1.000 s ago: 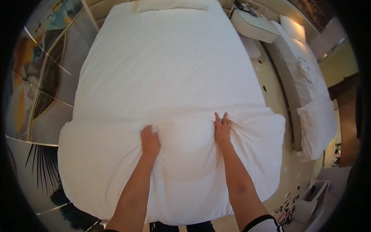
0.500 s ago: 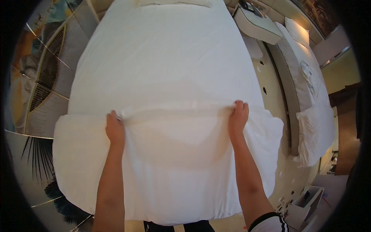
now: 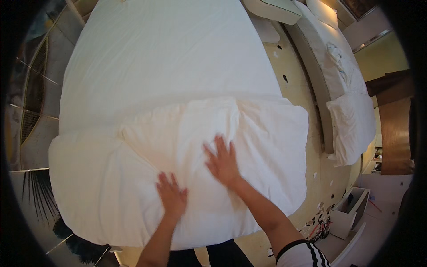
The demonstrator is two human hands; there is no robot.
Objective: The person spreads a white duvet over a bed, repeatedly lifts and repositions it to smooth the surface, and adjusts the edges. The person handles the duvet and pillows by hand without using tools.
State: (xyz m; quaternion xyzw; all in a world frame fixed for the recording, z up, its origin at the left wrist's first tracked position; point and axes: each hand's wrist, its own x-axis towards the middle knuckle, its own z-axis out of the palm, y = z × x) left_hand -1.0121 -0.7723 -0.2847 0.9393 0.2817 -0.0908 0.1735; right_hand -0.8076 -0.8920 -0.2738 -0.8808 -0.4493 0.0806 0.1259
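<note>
A white duvet (image 3: pixel 102 173) lies across the near end of the bed, its far edge wrinkled and folded, with a diagonal crease on the left. Beyond it stretches the smooth white sheet (image 3: pixel 169 53). My left hand (image 3: pixel 172 194) is over the near middle of the duvet, fingers spread, holding nothing. Farther ahead and to the right, my right hand (image 3: pixel 222 162) has its fingers apart over the same duvet, slightly blurred. Both palms face down on or just above the cloth.
To the right stands a second bed (image 3: pixel 307 58) with a pillow (image 3: pixel 322 13) and crumpled white linen (image 3: pixel 351 127). A pale bedside table (image 3: pixel 275 10) sits between the beds. Small scraps lie on the floor (image 3: pixel 289 95). A white open drawer unit (image 3: pixel 349 213) is at the lower right.
Both hands have let go of the duvet's folded edge and come nearer and inward, fingers now spread. The edge, straight before, is now bunched and uneven. The view has shifted right.
</note>
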